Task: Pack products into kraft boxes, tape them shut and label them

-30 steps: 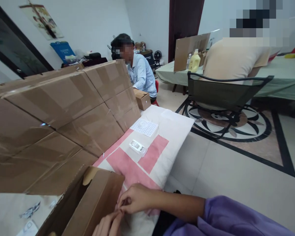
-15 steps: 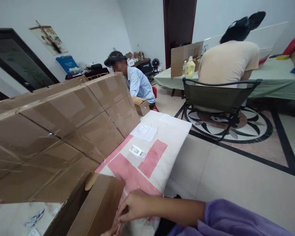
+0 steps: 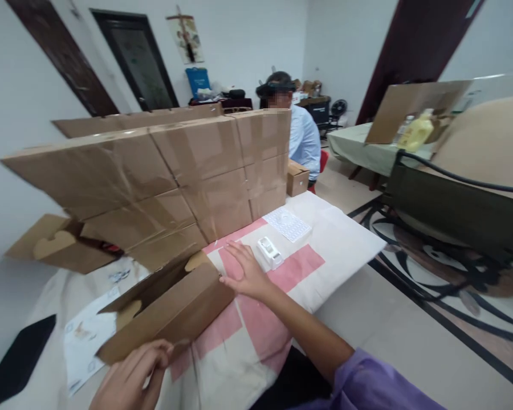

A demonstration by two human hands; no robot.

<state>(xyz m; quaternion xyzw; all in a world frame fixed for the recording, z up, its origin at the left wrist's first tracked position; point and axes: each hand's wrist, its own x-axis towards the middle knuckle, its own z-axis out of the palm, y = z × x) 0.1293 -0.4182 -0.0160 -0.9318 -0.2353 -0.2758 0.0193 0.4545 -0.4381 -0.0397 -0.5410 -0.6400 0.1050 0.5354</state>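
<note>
On the near part of the cloth-covered bench [image 3: 346, 228], an open cardboard box [image 3: 175, 313] is flanked by 2 bare hands. By its far end, the right hand [image 3: 250, 276] is held palm down, fingers spread and nothing gripped, the thumb poised close to the corner; whether the cardboard is touched cannot be told. At the near end, the left hand [image 3: 134, 370] is curled beside the lower corner; whether anything thin is pinched there cannot be made out. With both ends attended, the box could probably be steadied, its mouth left unobstructed between them. Just beside the spread fingers, a small white device [image 3: 268, 253] is laid, presumably so that no stretch is needed. Farther along, a patterned sheet [image 3: 287, 223] is set flat, seemingly out of the way. Behind, taped cartons [image 3: 214, 182] are stacked like a wall, perhaps so that working room is left in front. To the left, a printed white bag [image 3: 89, 336] is spread; beyond the stack, a co-worker [image 3: 305, 136] in blue is partly hidden.
</note>
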